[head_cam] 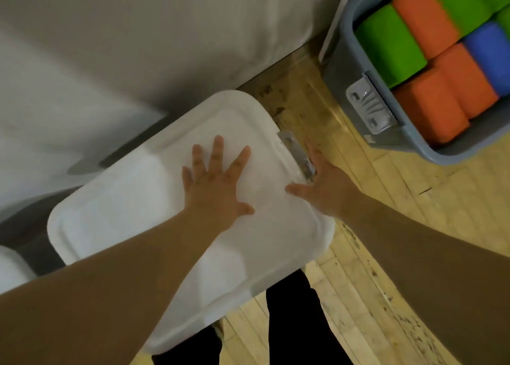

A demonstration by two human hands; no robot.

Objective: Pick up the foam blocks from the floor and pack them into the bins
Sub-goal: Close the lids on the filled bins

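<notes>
Left hand: the left hand (215, 182) lies flat, fingers spread and straight, on the right half of the lid (138, 213). It holds nothing, and looks to be pressing the lid down so that it seats.
Right hand: the right hand (323, 182) is at the lid's right edge, thumb stretched out on the lid and fingers at the clip (296, 153). Blur and the lid's edge hide whether they hook the clip or only touch it.
Why two hands: probably one steadies the lid while the other works the clip, so that the edge cannot lift.
Blocks: none on the visible floor (414, 199). Green (389, 50), orange (430, 108) and blue (488, 53) blocks stand close side by side in the open bin (339, 61), filling the part in view up to the rim. Tight rows likely fit more in.
Covered bin: its contents are hidden under the lid.
Open bin: grey, at the upper right, apart from the lidded one, with bare floor between. Its own clip (369, 105) hangs loose on the near wall and there is no lid on it.
Stage: judging by this, packing is nearly done. One bin is being fastened and the other is not yet lidded.
Risk: a lid that sits askew would keep the clip from catching.
Surroundings: a pale wall (138, 33) stands behind the lid's far edge. Dark trouser legs (295, 323) are below its near edge.
</notes>
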